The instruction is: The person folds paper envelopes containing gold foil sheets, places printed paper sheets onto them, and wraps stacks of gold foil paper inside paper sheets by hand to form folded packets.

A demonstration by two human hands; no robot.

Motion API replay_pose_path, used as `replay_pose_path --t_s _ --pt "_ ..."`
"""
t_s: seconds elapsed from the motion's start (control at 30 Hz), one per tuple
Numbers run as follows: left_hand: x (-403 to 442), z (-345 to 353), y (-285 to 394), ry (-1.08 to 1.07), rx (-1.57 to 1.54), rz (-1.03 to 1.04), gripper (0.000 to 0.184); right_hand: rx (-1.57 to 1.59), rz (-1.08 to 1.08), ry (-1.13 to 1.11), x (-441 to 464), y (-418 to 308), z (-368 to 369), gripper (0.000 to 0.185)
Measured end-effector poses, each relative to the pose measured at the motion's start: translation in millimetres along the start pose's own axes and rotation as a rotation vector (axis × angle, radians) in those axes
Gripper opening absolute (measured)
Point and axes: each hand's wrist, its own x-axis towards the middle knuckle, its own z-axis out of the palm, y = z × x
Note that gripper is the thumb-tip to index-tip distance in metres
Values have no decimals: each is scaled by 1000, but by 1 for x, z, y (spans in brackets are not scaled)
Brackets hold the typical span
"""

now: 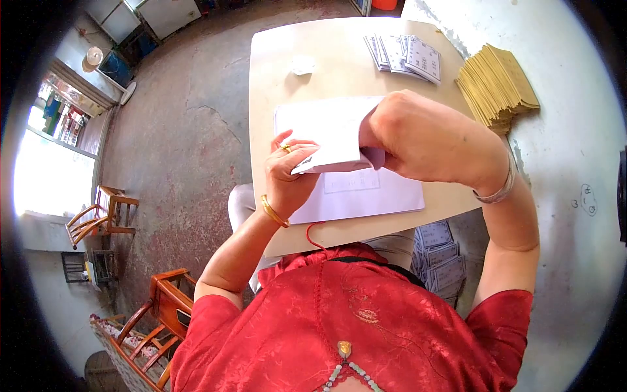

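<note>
My left hand (289, 166), wearing a ring and a gold bracelet, is closed on the left end of a white folded sheet of paper (339, 153). My right hand (395, 127) is bent into a fist at the sheet's right end, where the paper curls around its fingers; the fingertips are hidden. Both hands are above a stack of white paper (392, 196) with a faint printed box on the top sheet. That stack lies near the front edge of the table (277, 72).
Folded printed papers (421, 59) lie at the table's back right. A thick stack of yellow-brown paper (499, 85) is by the wall. A small white piece (302, 66) rests at back left. More printed bundles (441, 261) are below the table. Wooden chairs (171, 304) stand at left.
</note>
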Motion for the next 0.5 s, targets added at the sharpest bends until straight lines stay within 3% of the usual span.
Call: replay_pose_path --t_s 0.13,0.23,0.3,0.37,0.5 --pt "-1 4 1 58 -90 -97 15 -231 6 314 -2 -15 12 14" --pt "-3 2 4 52 -227 -244 12 -474 -158 728 5 -13 29 39" --pt "-2 2 7 54 -272 -258 13 -630 -180 852 3 -10 37 29" --pt "0 2 6 52 -244 -203 23 -662 -172 852 -3 -10 44 25" --pt "-5 8 2 57 -283 -276 17 -606 -172 682 -13 -8 54 18"
